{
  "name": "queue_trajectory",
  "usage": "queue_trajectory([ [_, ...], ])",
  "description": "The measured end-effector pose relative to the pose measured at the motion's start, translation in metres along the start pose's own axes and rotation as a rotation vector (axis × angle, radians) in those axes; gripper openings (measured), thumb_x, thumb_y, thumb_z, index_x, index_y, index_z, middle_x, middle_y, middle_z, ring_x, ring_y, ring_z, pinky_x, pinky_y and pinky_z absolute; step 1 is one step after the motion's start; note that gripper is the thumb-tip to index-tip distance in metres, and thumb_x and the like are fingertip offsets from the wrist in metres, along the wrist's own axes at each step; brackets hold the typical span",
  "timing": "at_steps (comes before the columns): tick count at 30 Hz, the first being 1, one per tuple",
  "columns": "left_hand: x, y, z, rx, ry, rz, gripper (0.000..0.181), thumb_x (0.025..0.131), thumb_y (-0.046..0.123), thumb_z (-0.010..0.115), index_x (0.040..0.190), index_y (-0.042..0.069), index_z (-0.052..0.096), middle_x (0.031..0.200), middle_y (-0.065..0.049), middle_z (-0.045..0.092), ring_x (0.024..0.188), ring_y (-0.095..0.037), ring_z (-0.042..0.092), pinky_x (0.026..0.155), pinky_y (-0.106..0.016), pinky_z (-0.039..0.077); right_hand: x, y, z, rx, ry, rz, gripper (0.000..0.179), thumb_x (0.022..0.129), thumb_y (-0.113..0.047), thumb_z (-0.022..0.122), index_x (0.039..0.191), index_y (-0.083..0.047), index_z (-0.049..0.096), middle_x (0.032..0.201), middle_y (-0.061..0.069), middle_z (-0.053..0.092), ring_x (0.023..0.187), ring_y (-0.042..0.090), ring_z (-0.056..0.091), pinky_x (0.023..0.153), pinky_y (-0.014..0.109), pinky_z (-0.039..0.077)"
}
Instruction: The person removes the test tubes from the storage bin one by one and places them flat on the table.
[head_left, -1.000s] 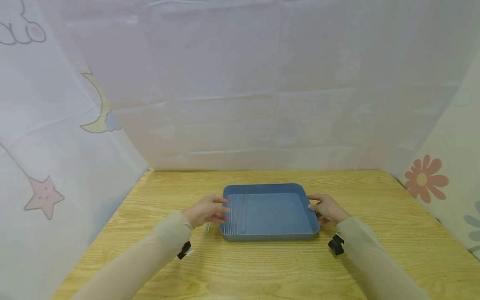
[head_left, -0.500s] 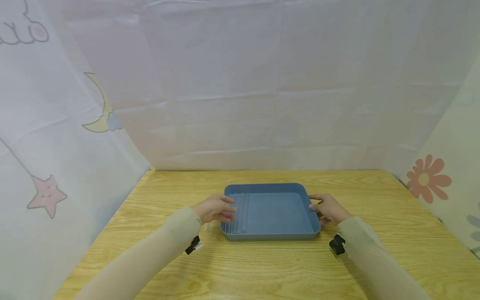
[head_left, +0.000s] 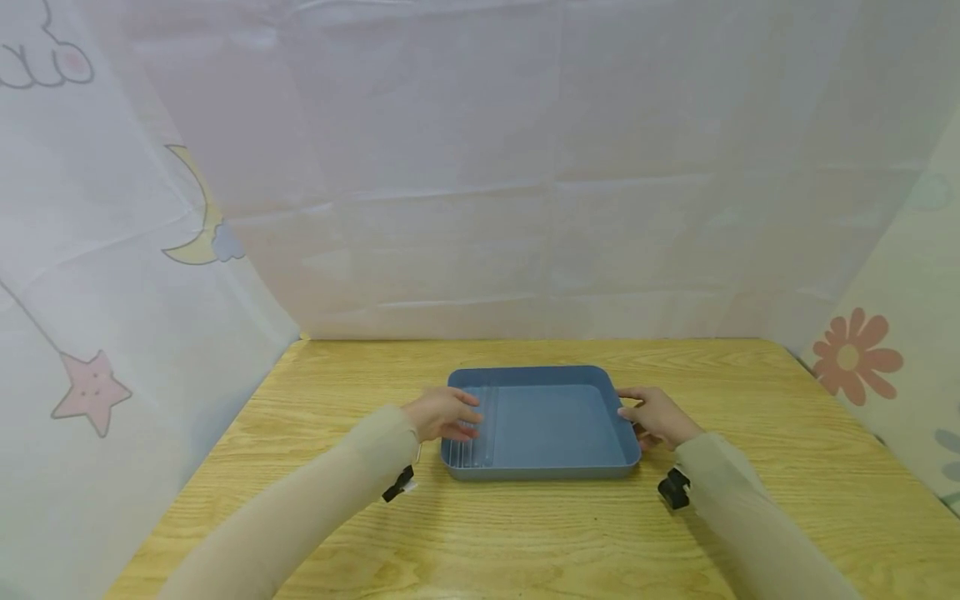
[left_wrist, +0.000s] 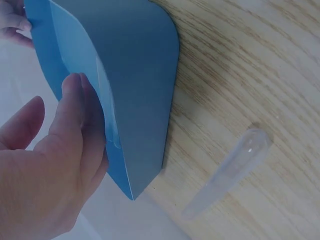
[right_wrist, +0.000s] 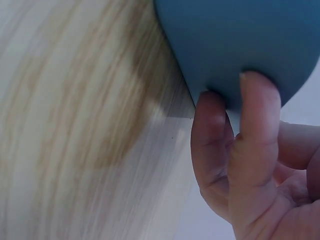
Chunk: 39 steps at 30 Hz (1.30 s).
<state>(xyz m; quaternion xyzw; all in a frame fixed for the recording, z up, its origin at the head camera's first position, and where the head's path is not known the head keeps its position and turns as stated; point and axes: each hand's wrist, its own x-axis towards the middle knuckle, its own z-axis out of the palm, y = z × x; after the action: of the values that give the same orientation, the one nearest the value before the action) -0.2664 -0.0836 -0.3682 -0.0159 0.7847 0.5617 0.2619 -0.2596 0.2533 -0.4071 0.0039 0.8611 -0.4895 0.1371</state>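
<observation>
A shallow blue tray (head_left: pixel 558 425) rests on the wooden table, with several clear tubes (head_left: pixel 471 457) side by side along its left end. My left hand (head_left: pixel 444 415) hovers over those tubes at the tray's left wall, fingers loosely bent and spread from the thumb, holding nothing. In the left wrist view its fingers reach over the rim. One clear tube with a rounded end (left_wrist: pixel 232 170) lies outside the tray on the table, mostly hidden by my left arm in the head view. My right hand (head_left: pixel 656 418) holds the tray's right wall, fingertips (right_wrist: pixel 257 85) against the outside.
The light wooden table (head_left: pixel 525 537) extends around the tray. A pale sheet (head_left: pixel 555 192) hangs behind, with patterned sheets along both sides. A black device (head_left: pixel 673 490) sits on my right wrist and another black device (head_left: pixel 399 483) on my left.
My left hand has moved right, from the tray's left edge to over the tubes inside. It now covers more of the loose tube. My right hand stays at the right wall.
</observation>
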Motion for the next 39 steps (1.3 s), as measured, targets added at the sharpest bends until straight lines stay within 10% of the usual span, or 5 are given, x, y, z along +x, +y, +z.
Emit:
queue_trajectory([
  [28,0.038,0.006,0.02,0.094,0.079,-0.029,0.043,0.089,-0.011,0.061,0.13,-0.014,0.05,0.128,-0.028,0.055,0.094,-0.039,0.067,0.077,-0.039,0.058,-0.003,-0.003,-0.001,0.016,-0.014,-0.029,0.051,0.102,-0.004,0.047,0.147,0.011,0.028,0.078,0.012,0.062,0.055,0.016,0.05,0.046,0.03,0.046],
  [39,0.041,0.012,0.038,0.356,0.207,-0.021,0.053,0.086,-0.002,0.07,0.13,-0.016,0.046,0.123,-0.029,0.056,0.069,-0.03,0.068,0.058,-0.034,0.058,-0.004,-0.003,-0.002,0.014,-0.013,-0.02,0.052,0.102,-0.004,0.048,0.147,0.01,0.028,0.083,0.013,0.062,0.056,0.016,0.051,0.047,0.031,0.046],
])
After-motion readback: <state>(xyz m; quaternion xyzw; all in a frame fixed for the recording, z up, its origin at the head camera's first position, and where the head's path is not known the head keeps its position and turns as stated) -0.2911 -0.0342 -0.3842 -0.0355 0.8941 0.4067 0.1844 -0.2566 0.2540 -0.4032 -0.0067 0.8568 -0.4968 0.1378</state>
